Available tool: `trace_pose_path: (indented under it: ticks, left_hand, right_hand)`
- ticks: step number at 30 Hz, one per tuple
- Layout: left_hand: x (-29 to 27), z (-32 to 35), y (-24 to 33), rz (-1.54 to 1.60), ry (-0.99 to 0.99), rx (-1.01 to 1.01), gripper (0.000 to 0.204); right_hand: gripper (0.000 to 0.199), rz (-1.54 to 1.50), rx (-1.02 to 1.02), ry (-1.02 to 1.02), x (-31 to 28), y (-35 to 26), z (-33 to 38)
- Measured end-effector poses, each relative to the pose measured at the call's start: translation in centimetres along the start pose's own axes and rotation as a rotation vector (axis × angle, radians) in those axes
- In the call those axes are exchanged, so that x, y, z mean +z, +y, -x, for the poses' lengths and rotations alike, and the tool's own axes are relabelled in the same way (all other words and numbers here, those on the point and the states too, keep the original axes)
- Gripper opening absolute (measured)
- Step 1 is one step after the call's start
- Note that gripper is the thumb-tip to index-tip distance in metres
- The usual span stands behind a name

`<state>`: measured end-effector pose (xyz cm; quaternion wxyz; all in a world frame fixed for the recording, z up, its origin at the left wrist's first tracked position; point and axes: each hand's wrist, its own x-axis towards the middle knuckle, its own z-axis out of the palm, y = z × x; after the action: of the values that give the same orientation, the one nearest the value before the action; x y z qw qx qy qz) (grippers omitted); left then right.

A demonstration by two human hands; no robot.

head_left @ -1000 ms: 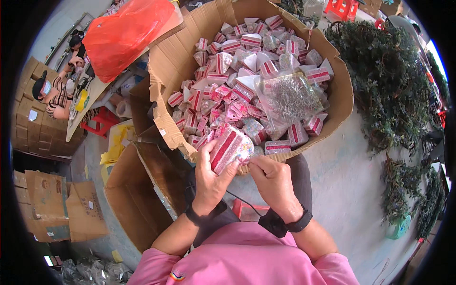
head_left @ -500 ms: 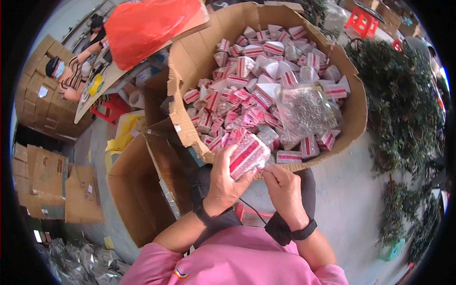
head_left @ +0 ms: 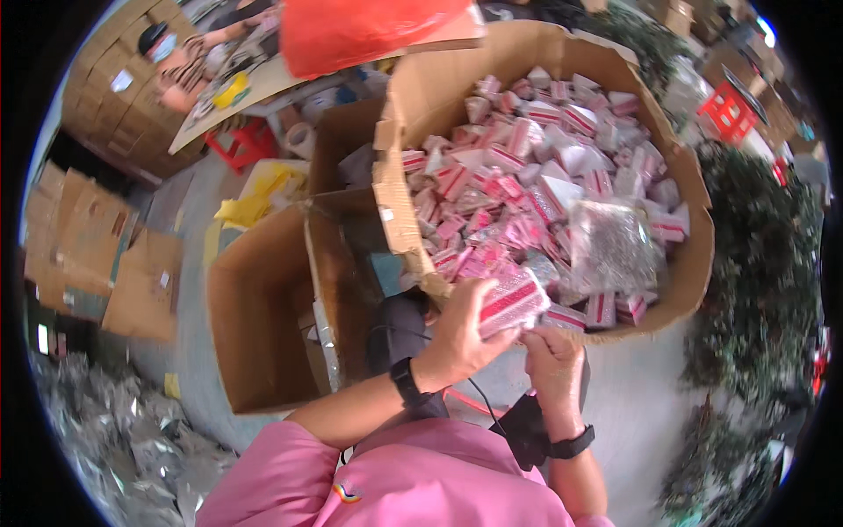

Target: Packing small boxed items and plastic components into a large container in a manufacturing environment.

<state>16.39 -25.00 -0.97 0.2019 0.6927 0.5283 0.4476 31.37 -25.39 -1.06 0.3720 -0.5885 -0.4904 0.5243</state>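
Note:
My left hand (head_left: 458, 341) is closed around a glittery cake-slice ornament (head_left: 516, 303), pale pink with a dark pink stripe, holding it over the near rim of a large cardboard box (head_left: 406, 97). Pressed together at the ornament's lower right corner are the fingertips of my right hand (head_left: 556, 358). Whatever they pinch is too small or hidden to make out. Inside the box lie many similar cake-slice ornaments (head_left: 527, 167), with small bright pink pieces (head_left: 520, 230) among them. On top of this heap, to the right, rests a clear plastic bag (head_left: 616, 246) of small silvery bits.
Left of the big box stands an open cardboard box (head_left: 255, 325). A table (head_left: 198, 130) with a red plastic bag (head_left: 369, 31) is farther back, where a co-worker (head_left: 180, 66) sits. Dark green artificial foliage (head_left: 755, 263) lines the right. Silvery wrapped things (head_left: 132, 439) fill the lower left.
The view has swung, so box, table and hands appear farther right. The ornament stays in my left hand, and my right hand is still pinched at its corner.

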Motion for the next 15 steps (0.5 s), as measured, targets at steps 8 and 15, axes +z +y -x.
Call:
trace_pose_path:
  ticks: [8, 15]
  left_hand:
    - [1.1, 0.9, -0.5, 0.143, -0.006, -0.048, 0.06]
    - [-1.0, 2.4, -1.9, 0.382, 0.097, -0.303, 0.057]
  right_hand:
    - [0.015, -0.216, 0.042, -0.066, -0.7, -0.2, 0.1]
    - [0.017, -0.631, -0.055, -0.261, 2.5, -1.4, -0.9]
